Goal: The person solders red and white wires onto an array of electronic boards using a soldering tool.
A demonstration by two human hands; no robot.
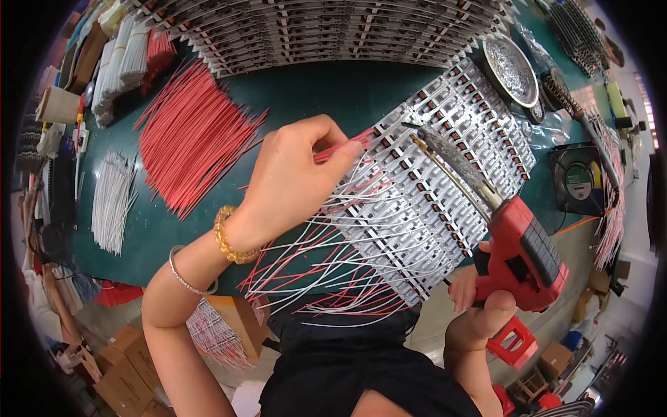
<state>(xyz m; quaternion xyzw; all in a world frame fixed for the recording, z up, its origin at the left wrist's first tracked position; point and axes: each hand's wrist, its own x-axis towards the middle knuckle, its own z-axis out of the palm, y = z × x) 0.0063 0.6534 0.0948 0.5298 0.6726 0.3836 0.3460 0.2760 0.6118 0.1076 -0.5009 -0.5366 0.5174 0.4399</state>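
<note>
I'm pinching a red wire [338, 149] in my left hand [292, 177] against the LED strip panel [431, 194]; my right hand [479, 306] is gripping the soldering gun [517, 250]. Nearer rows look wired, farther rows remaining.

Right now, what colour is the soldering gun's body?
Red, with a dark panel; soldering gun in right hand, head view.

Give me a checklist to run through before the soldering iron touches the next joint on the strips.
1. Left hand pinching a red wire at the strip edge: ok.
2. Right hand gripping the red soldering iron: ok.
3. Iron tip over the white LED strips, near the wire end: ok.
4. Tip touching the pad: cannot tell.
5. Loose red wire pile within reach on the green mat: ok.
6. Iron heated: cannot tell.
</note>
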